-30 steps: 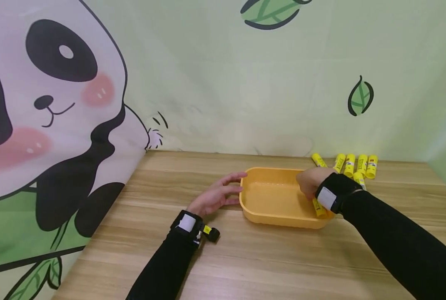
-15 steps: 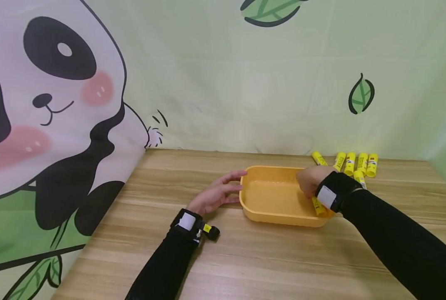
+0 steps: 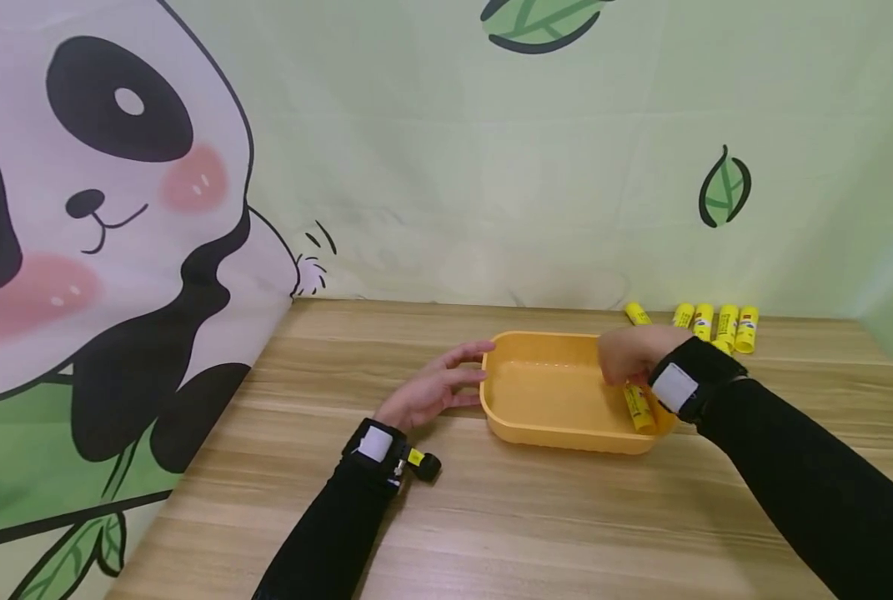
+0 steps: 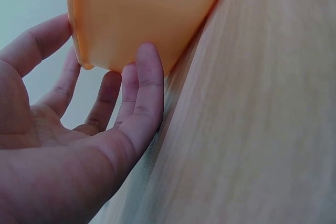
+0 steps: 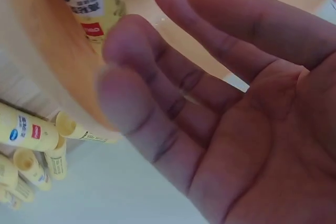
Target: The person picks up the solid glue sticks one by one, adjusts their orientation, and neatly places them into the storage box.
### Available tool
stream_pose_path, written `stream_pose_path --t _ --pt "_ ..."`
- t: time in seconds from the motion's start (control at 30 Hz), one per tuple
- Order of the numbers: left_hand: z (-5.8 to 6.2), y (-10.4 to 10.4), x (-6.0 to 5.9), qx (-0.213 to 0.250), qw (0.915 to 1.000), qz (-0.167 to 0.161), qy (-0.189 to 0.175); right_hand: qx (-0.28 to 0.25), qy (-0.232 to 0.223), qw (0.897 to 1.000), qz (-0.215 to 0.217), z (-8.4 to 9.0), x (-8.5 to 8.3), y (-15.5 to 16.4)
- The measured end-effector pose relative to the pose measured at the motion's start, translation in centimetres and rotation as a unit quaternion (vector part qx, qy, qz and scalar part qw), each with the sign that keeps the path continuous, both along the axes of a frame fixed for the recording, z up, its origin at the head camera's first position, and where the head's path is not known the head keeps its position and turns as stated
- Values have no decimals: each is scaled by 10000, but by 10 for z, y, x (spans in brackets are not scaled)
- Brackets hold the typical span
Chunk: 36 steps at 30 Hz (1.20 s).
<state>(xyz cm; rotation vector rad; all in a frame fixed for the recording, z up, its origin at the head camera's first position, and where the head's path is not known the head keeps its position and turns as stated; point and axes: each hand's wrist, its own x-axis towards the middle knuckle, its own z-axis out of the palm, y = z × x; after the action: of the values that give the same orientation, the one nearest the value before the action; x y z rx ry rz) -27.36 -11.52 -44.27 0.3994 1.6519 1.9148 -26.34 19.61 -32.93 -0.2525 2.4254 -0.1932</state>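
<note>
An orange-yellow plastic tray [image 3: 551, 392] sits on the wooden table. My left hand [image 3: 434, 392] is at its left end, fingers spread; in the left wrist view, fingertips [image 4: 149, 56] touch the tray's outer wall. Inside the tray, near the right end, lies a yellow glue stick [image 3: 639, 408]. My right hand [image 3: 634, 354] is over that end, just beyond the glue stick. The right wrist view shows its fingers loosely bent with nothing between them, and the glue stick [image 5: 94, 3] beside the fingertips.
Several more yellow glue sticks [image 3: 727, 325] lie behind and right of the tray, near the back wall [image 3: 454, 208]. One glue stick [image 3: 636, 313] lies apart from that row, behind the tray. The printed wall borders the table's left side too.
My right hand and forearm have shifted slightly right, uncovering more of the glue stick in the tray and hiding more of those behind. My left hand stays put.
</note>
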Motion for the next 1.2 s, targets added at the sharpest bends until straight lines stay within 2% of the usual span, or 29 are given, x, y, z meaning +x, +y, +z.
stream_pose_path --t 0.1,0.2,0.47,0.73,0.93,1.2 --pt "1 0 1 15 10000 -21 7 -640 -123 9978 120 4 1 12" --pt "1 -1 1 -2 10000 -9 31 -1106 -24 9937 173 9 0 23" --pt "0 -2 1 -9 10000 9 1 -1936 357 9801 245 8 -3 45" --pt "-2 0 0 18 10000 27 38 -2702 1130 9561 -78 16 9 63" --pt "0 1 -2 11 10000 60 27 -2970 1692 9384 -516 21 22 87" --pt "-2 -1 0 43 10000 15 26 -2793 2170 9324 -749 11 30 107"
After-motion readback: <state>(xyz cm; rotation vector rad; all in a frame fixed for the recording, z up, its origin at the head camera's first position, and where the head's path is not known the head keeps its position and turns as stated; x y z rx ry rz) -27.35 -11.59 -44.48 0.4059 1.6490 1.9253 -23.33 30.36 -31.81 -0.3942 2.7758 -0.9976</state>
